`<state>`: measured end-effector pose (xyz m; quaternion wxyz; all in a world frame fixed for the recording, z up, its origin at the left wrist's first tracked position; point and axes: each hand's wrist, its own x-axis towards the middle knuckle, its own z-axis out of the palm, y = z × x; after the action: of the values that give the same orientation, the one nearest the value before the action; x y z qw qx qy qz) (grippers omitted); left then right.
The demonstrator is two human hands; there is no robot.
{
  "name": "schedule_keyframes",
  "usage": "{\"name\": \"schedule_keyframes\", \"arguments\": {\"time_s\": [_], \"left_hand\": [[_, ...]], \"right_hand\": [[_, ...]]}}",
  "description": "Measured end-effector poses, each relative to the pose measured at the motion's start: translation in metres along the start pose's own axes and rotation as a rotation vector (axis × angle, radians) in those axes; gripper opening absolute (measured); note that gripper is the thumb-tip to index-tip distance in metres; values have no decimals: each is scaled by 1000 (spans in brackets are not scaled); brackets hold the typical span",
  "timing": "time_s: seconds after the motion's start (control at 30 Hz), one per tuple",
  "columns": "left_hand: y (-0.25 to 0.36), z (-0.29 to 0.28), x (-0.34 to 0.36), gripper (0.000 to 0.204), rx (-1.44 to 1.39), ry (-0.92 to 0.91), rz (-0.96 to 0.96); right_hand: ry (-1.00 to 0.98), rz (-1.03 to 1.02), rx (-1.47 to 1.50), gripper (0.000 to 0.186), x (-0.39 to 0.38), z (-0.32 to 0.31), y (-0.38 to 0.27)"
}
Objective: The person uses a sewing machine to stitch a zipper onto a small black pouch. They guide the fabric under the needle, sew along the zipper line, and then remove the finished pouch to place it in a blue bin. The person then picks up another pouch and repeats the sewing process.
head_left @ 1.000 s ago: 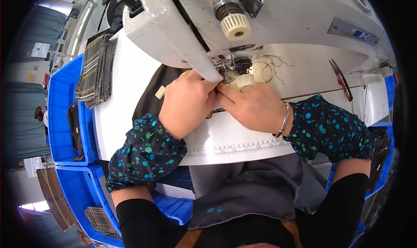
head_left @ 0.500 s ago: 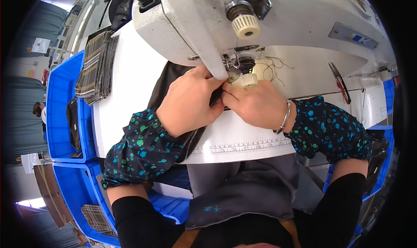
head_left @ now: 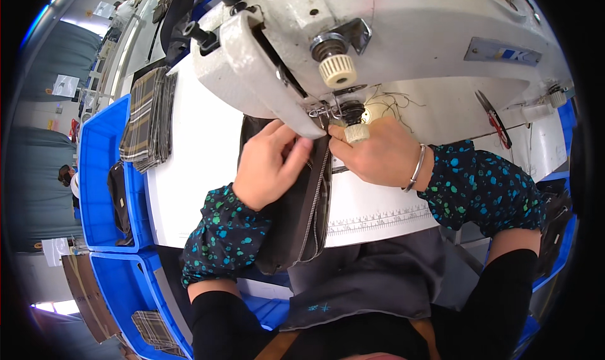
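Note:
My left hand point(head_left: 265, 166) rests on dark fabric point(head_left: 268, 246) under the white sewing machine head point(head_left: 409, 32), fingers loosely bent, thumb apart. A long zipper point(head_left: 313, 221) runs along the fabric's right edge up to the presser foot point(head_left: 321, 111). My right hand point(head_left: 378, 155), with a silver bracelet, has its fingers closed on that fabric edge just beside the foot, partly behind a cream knob point(head_left: 357, 132); the fingertips are partly hidden.
Plaid pieces point(head_left: 142, 114) are stacked at the table's point(head_left: 176, 196) left. Blue bins point(head_left: 91, 190) flank it on both sides. Red-handled scissors point(head_left: 495, 120) and loose threads point(head_left: 397, 102) lie at right. A person point(head_left: 66, 177) is at the far left.
My left hand has shifted and loosened, its thumb now apart from the fingers. More dark fabric and zipper now show below the foot, reaching the front edge. The view has shifted slightly.

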<state>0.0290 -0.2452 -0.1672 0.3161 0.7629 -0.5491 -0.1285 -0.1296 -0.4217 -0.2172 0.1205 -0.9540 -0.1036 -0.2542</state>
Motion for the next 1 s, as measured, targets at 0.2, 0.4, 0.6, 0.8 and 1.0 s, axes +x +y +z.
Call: {"name": "schedule_keyframes", "arguments": {"time_s": [0.2,0.4,0.6,0.8,1.0], "left_hand": [[-3,-5,-6,15,137,-8,-88],[6,0,-8,19,369,176,219],[-1,-5,-3,31,285,-63,469],[3,2,-7,35,467,-57,548],[-12,-3,-6,45,326,-76,494]], "right_hand": [[17,-24,-34,9,4,-2,0],[12,-204,69,11,11,1,-2],[77,-407,99,10,3,-7,-10],[295,-323,8,13,1,-4,-12],[46,-402,34,12,1,-21,-15]]}}
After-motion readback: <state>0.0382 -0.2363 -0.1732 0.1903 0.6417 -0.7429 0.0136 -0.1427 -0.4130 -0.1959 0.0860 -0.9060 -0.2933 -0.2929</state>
